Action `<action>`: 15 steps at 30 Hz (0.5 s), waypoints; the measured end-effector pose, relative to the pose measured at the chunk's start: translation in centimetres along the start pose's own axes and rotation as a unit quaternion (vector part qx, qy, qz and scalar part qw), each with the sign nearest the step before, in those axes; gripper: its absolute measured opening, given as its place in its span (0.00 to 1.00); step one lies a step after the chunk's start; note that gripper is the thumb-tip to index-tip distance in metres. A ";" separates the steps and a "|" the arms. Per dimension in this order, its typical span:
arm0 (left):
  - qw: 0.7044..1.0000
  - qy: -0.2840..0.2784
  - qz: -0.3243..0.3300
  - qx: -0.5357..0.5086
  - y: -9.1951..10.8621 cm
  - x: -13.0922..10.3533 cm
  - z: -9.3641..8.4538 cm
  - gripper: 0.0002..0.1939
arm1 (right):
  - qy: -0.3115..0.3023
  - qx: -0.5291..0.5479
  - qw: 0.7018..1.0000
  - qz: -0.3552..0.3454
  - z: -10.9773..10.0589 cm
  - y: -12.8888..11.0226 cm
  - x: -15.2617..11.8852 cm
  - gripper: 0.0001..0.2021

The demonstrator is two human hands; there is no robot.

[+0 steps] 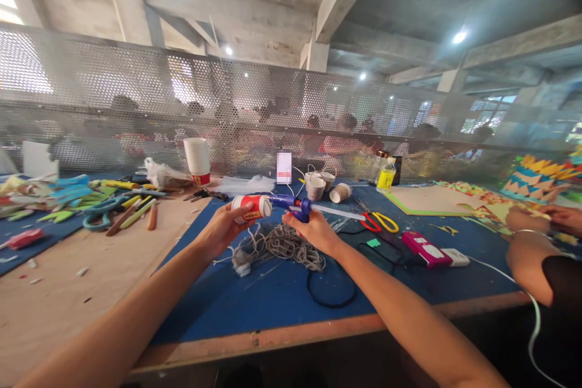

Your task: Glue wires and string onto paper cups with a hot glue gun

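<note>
My left hand (222, 227) is closed round a red and white paper cup (253, 208), which lies on its side in the air. In my right hand (313, 227) is a blue hot glue gun (291, 203), its nozzle at the cup's right end; I cannot tell whether it touches. A whitish glue stick (339, 213) juts from the gun's back. Below both hands a tangled heap of grey cord (291, 245) rests on the blue table mat (236, 309).
Behind stand cord-wrapped cups (316, 185), a stack of paper cups (197, 160) and a yellow-labelled bottle (386, 174). Scissors (379, 222) and a magenta box (425, 248) lie right. Clay tools (136, 212) lie left. Another person's hands (530, 221) work at far right. Perforated metal panels (254, 109) stand behind.
</note>
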State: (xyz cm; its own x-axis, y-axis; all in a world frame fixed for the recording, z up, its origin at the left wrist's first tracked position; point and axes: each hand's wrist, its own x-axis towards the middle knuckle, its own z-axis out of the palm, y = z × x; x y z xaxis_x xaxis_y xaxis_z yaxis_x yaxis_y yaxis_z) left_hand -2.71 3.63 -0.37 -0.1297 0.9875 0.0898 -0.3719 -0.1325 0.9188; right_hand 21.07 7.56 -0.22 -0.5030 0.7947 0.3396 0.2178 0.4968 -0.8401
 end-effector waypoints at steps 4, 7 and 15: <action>1.000 -0.009 0.005 -0.009 0.1 0.1 -0.2 0.10 | 0.008 -0.034 0.999 -0.009 -0.2 0.0 0.1 0.21; 1.000 -0.010 0.010 -0.024 0.2 0.1 -0.3 0.12 | 0.023 -0.046 0.999 -0.017 -0.3 0.1 0.1 0.21; 0.999 -0.017 -0.026 -0.028 -0.2 -0.3 0.3 0.11 | 0.051 0.033 0.997 -0.037 -0.2 -0.4 0.0 0.17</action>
State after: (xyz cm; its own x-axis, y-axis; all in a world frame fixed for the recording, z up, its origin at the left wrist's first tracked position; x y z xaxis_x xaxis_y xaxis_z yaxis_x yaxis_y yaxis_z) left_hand -2.27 3.44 -0.46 -0.0772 0.9954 0.0571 -0.4278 -0.0848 0.8999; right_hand 21.10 7.43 0.21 -0.4265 0.7897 0.4410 0.1249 0.5343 -0.8360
